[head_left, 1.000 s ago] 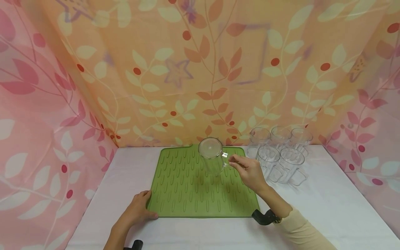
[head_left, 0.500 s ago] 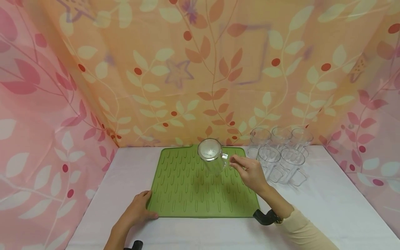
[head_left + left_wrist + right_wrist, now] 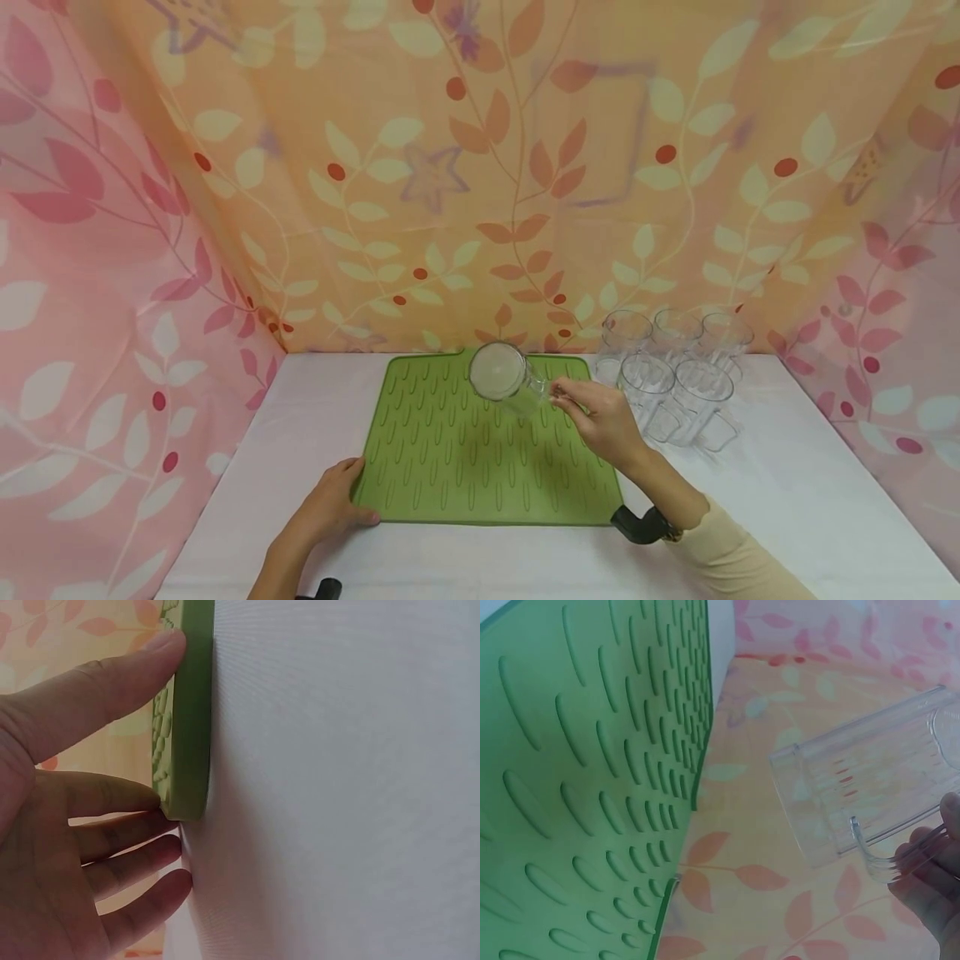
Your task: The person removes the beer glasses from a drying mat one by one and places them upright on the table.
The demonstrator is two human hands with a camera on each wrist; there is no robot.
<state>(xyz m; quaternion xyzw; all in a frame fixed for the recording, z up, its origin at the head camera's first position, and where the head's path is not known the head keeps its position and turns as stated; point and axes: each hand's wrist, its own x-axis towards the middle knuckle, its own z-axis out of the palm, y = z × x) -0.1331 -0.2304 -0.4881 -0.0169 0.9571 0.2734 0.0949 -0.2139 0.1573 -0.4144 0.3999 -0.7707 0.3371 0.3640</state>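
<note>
By its handle, my right hand [image 3: 600,417] pinches a clear glass mug [image 3: 498,372] above the green drying mat [image 3: 450,492]. The mug is upside down and tilted, its round base turned up toward the head camera. The right wrist view has the mug [image 3: 855,784] apart from the mat [image 3: 585,817], with the fingers around its handle. My left hand [image 3: 326,500] rests at the mat's front left corner. In the left wrist view its thumb [image 3: 112,690] lies on the mat's edge and its fairly straight fingers reach the corner and the white cloth.
Several clear glass mugs [image 3: 701,400] stand in two rows, rims up, to the right of the mat. A white cloth [image 3: 810,483] covers the table. Behind it hangs an orange leaf-patterned curtain [image 3: 375,275], with pink patterned curtains at both sides.
The mug in my right hand has tilted further, its base swinging left and slightly down in the head view. My left hand stays at the mat's corner.
</note>
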